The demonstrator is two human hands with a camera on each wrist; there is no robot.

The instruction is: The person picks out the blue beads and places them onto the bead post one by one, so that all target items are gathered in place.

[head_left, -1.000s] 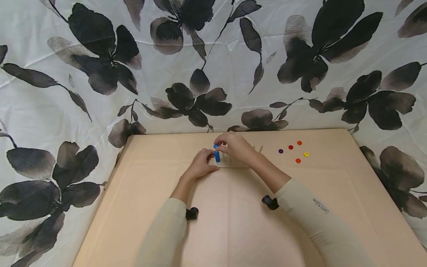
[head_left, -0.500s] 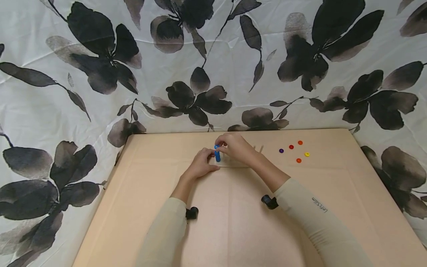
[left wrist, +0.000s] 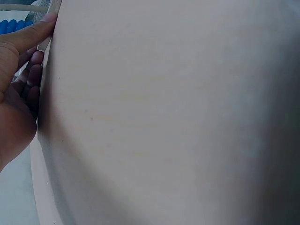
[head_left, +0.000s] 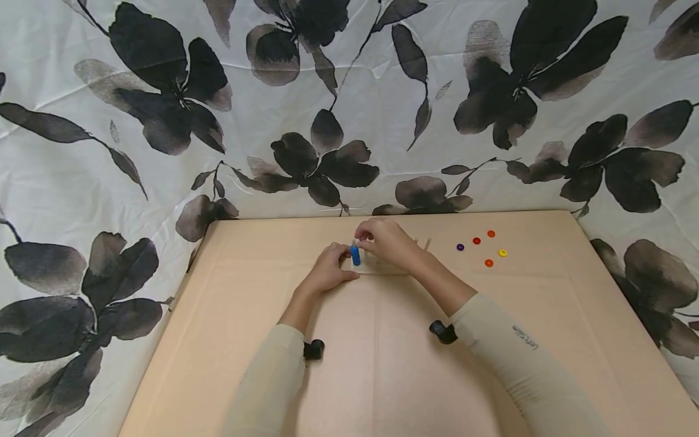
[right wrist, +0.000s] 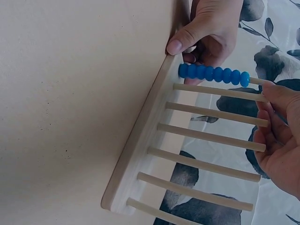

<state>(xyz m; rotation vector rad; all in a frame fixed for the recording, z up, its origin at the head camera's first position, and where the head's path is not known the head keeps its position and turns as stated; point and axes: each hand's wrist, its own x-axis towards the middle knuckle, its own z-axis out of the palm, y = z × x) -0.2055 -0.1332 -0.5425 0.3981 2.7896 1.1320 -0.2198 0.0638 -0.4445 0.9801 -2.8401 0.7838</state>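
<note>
A wooden peg rack, a long base (right wrist: 136,133) with a row of thin upright pegs, stands near the table's far edge. Several blue beads (right wrist: 213,73) are stacked on its leftmost peg (right wrist: 256,80), whose tip sticks out bare above them. My left hand (head_left: 329,267) grips the base at that end, thumb on the near edge and fingers behind. At the tip of the beaded peg, my right hand (head_left: 386,241) pinches with thumb and curled fingers. The other pegs (right wrist: 211,137) carry no beads. In the left wrist view, part of the blue stack shows beyond the left hand (left wrist: 18,51).
Loose beads lie right of the rack: a purple one (head_left: 460,247), a red one (head_left: 476,241), a yellow one (head_left: 502,253) and orange ones (head_left: 488,263). Behind the table (head_left: 382,352) hangs a white cloth (head_left: 382,109) with dark flowers.
The top blue bead, earlier up at the right fingertips, has slid down onto the stack, baring the peg's tip. The right hand has shifted slightly right; the left hand stays put.
</note>
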